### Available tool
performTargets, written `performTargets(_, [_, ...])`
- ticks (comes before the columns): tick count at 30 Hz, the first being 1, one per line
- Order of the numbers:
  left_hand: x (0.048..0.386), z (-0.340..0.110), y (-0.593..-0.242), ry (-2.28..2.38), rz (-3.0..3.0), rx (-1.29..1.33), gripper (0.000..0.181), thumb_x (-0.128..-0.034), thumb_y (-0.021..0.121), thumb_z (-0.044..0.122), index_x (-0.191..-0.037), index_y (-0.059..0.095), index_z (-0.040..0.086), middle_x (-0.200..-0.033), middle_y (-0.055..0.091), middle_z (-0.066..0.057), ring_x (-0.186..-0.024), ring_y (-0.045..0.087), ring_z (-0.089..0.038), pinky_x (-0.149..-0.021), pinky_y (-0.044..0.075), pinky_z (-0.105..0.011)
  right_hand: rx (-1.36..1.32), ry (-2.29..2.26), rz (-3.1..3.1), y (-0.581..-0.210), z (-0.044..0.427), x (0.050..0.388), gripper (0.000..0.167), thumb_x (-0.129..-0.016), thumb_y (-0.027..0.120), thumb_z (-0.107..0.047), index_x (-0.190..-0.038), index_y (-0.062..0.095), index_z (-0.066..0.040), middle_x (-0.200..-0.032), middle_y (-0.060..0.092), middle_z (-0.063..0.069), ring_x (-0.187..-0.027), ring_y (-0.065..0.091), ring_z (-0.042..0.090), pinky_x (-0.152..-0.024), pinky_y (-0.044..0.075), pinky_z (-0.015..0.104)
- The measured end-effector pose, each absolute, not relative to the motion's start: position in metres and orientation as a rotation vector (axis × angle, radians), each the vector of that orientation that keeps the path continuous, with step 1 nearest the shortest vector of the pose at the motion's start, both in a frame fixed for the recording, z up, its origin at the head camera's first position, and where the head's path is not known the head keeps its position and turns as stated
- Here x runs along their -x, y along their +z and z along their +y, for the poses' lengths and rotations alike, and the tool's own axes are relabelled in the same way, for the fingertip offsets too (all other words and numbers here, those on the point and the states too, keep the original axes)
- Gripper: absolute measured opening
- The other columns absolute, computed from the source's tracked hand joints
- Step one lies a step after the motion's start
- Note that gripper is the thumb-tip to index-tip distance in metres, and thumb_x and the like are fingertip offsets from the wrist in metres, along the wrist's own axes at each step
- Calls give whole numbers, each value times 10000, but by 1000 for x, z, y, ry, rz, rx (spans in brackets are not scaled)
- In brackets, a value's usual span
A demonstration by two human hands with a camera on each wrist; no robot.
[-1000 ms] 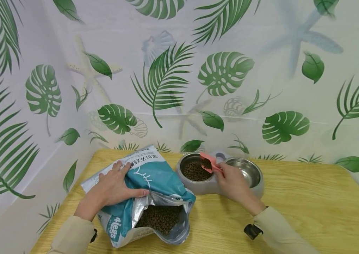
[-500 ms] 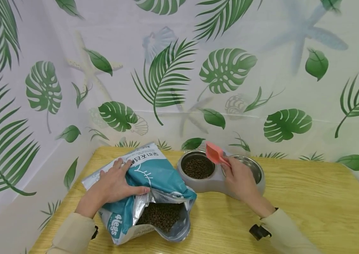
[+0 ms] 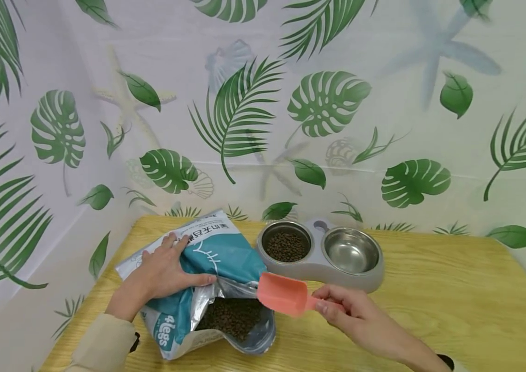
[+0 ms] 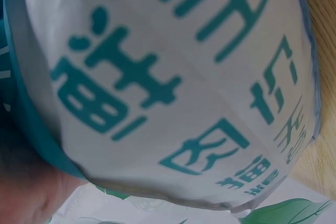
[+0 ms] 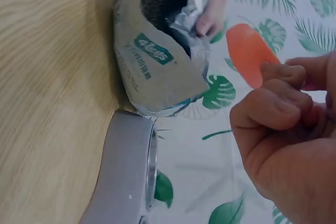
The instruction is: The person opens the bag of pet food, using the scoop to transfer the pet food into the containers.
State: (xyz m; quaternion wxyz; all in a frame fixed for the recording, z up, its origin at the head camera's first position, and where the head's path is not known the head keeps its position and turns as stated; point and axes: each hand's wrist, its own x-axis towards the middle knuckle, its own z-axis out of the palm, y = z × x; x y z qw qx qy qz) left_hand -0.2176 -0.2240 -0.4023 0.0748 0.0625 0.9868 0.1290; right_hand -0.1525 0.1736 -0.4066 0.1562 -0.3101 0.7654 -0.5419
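Observation:
A teal and white bag (image 3: 230, 253) lies on its side, its mouth facing front with brown kibble (image 3: 232, 318) inside. My left hand (image 3: 162, 271) rests on top of the bag, fingers spread and thumb near the mouth. My right hand (image 3: 360, 318) pinches the handle of a pink scoop (image 3: 283, 294), whose head is at the right edge of the bag's mouth. No kibble shows in the scoop. In the right wrist view, fingers of my right hand (image 5: 289, 124) curl round the handle of the scoop (image 5: 249, 53).
Behind the scoop, a grey double-bowl stand (image 3: 316, 266) holds two steel bowls. Its left bowl has kibble (image 3: 286, 247) in it; the right one (image 3: 351, 251) is bare metal. A leaf-patterned sheet (image 3: 263, 129) hangs behind the wooden table (image 3: 453, 289).
My right hand has moved the scoop from above the bowls forward and left, to beside the bag's mouth. The kibble seen in the scoop earlier is gone. My left hand stays on the bag.

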Motion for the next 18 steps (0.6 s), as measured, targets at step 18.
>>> performTargets(18, [217,-226,-404,377,2959,-187,1301,-743,576,911,-1619,249,6,-1641,216,-355,-1517,253,-534,-1080,212,-850,1814,-185,3112,-456,106,127,398,-1034,542,-523,-1120,650,-149,-680,485,-101,-527,338,-13,-440,200,103])
